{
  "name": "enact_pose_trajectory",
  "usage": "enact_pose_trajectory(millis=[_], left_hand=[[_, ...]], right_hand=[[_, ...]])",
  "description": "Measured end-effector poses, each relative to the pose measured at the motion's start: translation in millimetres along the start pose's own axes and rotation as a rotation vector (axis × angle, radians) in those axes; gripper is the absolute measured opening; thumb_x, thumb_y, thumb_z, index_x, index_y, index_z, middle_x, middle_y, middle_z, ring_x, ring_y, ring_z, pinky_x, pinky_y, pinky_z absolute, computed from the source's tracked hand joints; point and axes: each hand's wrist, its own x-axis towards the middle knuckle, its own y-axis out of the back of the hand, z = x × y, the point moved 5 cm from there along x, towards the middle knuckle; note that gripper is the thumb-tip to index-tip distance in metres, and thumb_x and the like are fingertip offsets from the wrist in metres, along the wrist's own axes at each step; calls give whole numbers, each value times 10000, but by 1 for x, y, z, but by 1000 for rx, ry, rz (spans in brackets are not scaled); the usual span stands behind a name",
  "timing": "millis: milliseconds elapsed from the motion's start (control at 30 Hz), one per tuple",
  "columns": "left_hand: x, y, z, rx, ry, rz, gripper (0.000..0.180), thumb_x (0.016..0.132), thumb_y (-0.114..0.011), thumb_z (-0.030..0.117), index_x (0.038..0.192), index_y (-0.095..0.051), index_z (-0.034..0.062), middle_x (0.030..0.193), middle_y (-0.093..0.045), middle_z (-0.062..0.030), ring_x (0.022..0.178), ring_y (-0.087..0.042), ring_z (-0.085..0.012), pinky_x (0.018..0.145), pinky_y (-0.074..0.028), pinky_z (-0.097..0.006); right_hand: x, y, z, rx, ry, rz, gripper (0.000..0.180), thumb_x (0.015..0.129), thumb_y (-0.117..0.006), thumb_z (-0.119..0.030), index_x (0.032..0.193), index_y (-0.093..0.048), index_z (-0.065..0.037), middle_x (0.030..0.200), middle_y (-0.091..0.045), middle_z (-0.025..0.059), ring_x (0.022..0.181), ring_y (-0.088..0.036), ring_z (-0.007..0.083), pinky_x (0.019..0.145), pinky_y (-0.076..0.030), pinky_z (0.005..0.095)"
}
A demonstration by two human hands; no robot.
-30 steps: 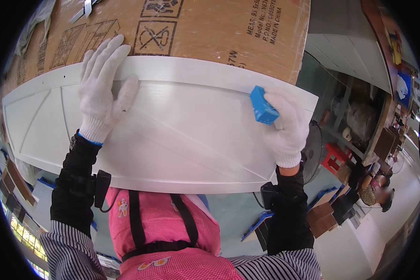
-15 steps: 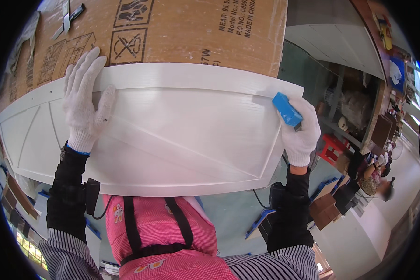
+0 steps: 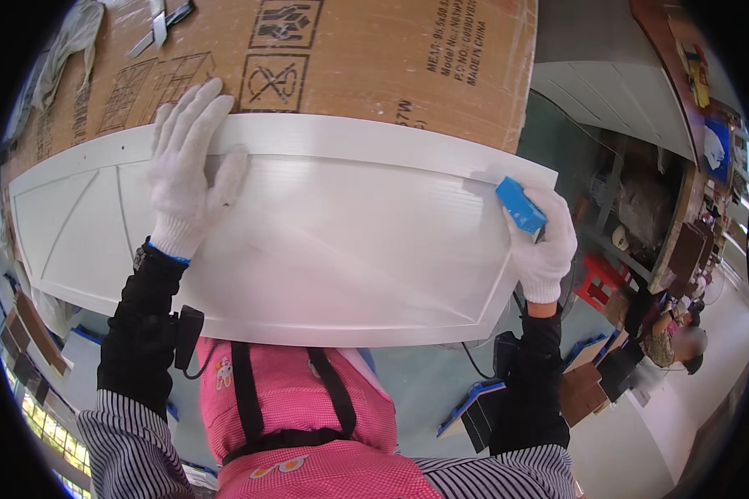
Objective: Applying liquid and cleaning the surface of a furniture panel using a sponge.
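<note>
The gloved left hand [image 3: 187, 179] lies flat, fingers spread, on the white door panel [image 3: 324, 241]. The gloved right hand [image 3: 545, 241] grips a blue block [image 3: 521, 205] at the panel's right end.

Bright, even daylight all round; soft glare washes across the white door panel [image 3: 308, 241], faint shadow under its near edge. Fisheye bends its edges, corners black, rim blurred.
</note>
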Motion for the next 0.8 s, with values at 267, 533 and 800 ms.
enact_pose_trajectory(millis=[267,533,800], left_hand=[[-4,-5,-7,-35,-4,118,444,898,-609,38,1341,-617,50,1430,-602,-159,1356,-539,-361,1190,-345,-528],[-48,70,-70,-183,7,245,493,927,-588,31,1420,-566,30,1501,-534,-196,1400,-494,-376,1186,-359,-471],[-178,147,-269,291,358,158,489,1090,-472,250,1544,-440,73,1595,-433,-174,1501,-366,-339,1240,-277,-453]], right_hand=[[43,-91,-106,154,301,-150,560,653,-763,35,1189,-674,-100,1156,-706,121,1043,-667,350,920,-528,422],[31,-92,-100,121,159,-163,558,693,-793,62,1208,-632,-78,1175,-706,146,1080,-673,351,949,-526,415],[66,-156,-194,256,448,-217,581,664,-734,64,1214,-640,-97,1201,-680,139,1080,-658,356,933,-534,432]])
